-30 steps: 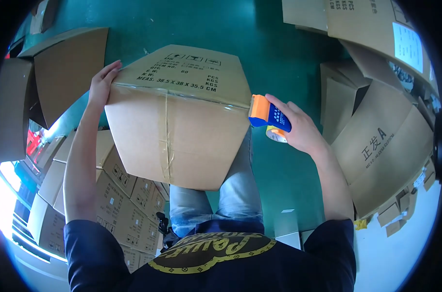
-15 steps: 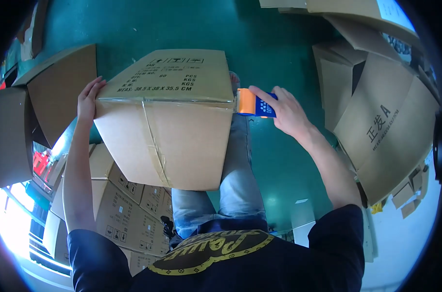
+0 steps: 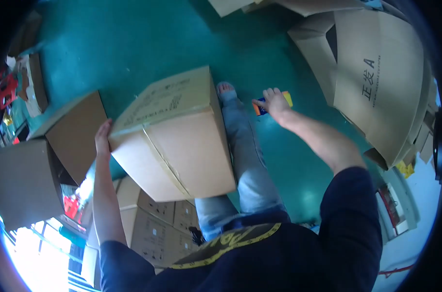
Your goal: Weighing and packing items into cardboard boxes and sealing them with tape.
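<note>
A large closed brown cardboard box [image 3: 175, 136], taped along its seam, sits tilted in front of the person, propped against the leg in blue jeans [image 3: 243, 160]. The left hand [image 3: 103, 138] lies flat and open against the box's left edge, fingers spread upward along the corner, arm stretched straight down to it. To the right of the box, past the leg, the right hand [image 3: 275, 103] reaches out with the arm extended and fingers curled around an orange and blue tape dispenser [image 3: 272, 103], most of which the hand hides. A bare foot [image 3: 226, 89] shows just beyond the box's upper right corner on the teal green floor [image 3: 148, 44]. Left of the box stand open brown cartons [image 3: 41, 160], close beside it. Below the box lies a stack of flattened printed cartons [image 3: 153, 219]. Well to the right of the box leans a big folded cardboard sheet [image 3: 376, 82] with dark lettering.
</note>
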The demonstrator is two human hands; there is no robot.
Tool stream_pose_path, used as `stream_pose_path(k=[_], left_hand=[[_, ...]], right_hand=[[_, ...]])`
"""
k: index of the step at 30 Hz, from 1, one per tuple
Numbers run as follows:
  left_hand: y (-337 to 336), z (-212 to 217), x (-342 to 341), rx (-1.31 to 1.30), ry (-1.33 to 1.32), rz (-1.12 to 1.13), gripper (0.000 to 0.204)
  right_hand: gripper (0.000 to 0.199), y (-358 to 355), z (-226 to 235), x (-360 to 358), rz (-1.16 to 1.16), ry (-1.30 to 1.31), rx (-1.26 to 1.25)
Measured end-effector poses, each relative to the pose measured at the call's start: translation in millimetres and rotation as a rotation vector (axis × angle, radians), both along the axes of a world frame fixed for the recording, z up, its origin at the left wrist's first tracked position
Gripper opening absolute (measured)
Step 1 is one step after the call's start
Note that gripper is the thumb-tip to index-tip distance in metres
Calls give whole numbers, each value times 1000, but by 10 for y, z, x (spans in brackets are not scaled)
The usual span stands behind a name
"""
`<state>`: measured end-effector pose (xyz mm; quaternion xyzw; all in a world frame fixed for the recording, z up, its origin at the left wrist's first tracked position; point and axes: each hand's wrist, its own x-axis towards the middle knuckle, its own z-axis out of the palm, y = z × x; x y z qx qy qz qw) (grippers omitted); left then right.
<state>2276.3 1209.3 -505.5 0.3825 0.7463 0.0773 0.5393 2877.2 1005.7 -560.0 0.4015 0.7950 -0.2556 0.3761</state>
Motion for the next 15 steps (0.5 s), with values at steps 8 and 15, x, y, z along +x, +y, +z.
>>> stream_pose_path(k=[8,15], left_hand=[[248,488,574,-359,-546,414,83],[156,147,211,-225,-448,460,81]], right_hand=[[92,1255,618,-1406,-1760,1143,900],[92,1455,512,-1513,-2021,1229,835]])
